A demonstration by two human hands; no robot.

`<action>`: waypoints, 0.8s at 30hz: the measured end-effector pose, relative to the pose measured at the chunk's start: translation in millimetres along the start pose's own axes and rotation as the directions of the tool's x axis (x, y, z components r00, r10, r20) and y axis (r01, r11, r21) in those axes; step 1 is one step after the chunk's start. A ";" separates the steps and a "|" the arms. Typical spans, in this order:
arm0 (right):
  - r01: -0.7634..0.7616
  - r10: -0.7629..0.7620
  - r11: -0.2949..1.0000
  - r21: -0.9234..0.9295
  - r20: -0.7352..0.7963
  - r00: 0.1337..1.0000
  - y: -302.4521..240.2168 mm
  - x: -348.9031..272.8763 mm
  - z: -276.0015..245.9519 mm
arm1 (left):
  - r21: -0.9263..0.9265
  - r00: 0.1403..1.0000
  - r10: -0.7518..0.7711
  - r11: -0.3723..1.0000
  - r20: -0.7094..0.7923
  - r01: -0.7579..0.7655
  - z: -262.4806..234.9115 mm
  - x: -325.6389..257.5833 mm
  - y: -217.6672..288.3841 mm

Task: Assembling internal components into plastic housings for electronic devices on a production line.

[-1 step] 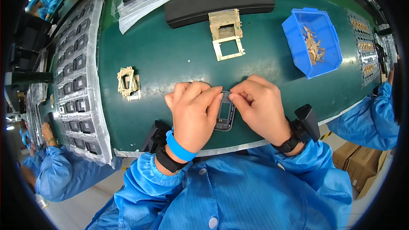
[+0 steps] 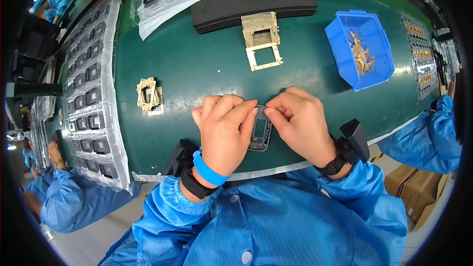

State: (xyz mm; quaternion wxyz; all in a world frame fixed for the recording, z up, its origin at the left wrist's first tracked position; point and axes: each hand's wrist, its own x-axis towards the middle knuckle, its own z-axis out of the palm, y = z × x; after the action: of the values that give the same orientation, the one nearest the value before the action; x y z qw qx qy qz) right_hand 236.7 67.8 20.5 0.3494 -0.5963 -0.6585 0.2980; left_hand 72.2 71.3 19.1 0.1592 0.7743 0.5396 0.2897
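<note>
A small dark grey plastic frame [image 2: 258,145] with a rectangular opening lies on the green table close in front of me. At its upper end, my left hand [image 2: 223,130] pinches with thumb and index finger at the top edge. My right hand [image 2: 302,124] is closed too, its thumb and fingertips together at the upper right corner. Anything thin between the fingertips is too small to make out. Beyond the hands lies a neat stack of cream paper-like frames [image 2: 260,22]. A looser pile of similar frames [image 2: 146,96] sits to the left.
A blue bin [image 2: 341,61] holding brown scraps stands at the right. Clear trays [image 2: 106,133] of black frames line the left side, and another tray [image 2: 162,7] lies at the back. A long black block [image 2: 217,16] is behind the stack. Co-workers' blue sleeves [image 2: 419,143] flank me.
</note>
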 end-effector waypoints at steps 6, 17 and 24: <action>-0.032 0.031 0.993 -0.113 -0.012 0.999 -1.1 -5.5 -2.4 | -0.048 0.995 -0.067 0.997 -0.068 0.064 -7.6 -14.5 9.0; 0.088 -0.090 0.984 -0.153 -0.003 0.996 -12.0 -27.9 -3.6 | 0.256 0.984 0.162 0.957 -0.074 -0.138 -7.3 -62.2 5.1; 0.459 -0.421 0.830 -0.317 0.186 0.888 -3.3 -29.2 2.0 | 0.278 0.983 0.152 0.953 -0.100 -0.119 -4.1 -67.9 3.9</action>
State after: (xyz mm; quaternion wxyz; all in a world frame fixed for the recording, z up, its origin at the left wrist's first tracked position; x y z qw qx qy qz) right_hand 234.5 38.5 19.0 0.2598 -0.4642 -0.8385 0.1183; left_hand 55.7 6.6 5.7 -0.0012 0.8052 0.5281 0.2697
